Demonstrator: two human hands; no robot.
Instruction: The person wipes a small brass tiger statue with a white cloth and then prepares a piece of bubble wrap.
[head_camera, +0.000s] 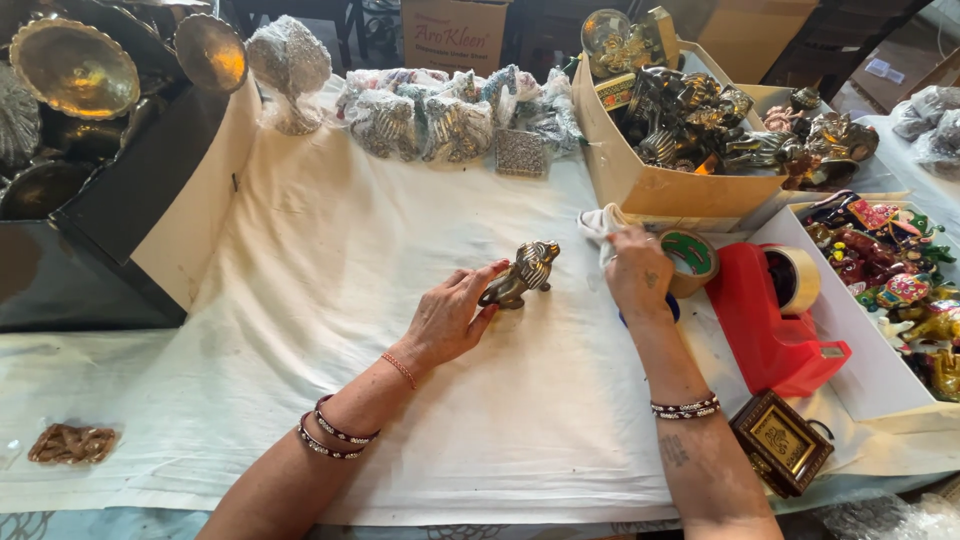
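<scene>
Left fingers (478, 283) against brass figurine (522, 274)

Both forearms reach in from 6 o'clock. The left hand (447, 320) lies palm-down, fingers spread and pointing toward 2 o'clock, fingertips touching something. The right hand (638, 270) is curled closed, knuckles up, angled toward 11 o'clock. Bracelets circle both wrists.

Right fingers (622, 240) perhaps hidden in cloth (598, 222)

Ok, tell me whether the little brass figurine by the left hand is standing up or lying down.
Standing up. The brass figurine rests on its base on the white cloth, with the left hand touching its side.
</scene>
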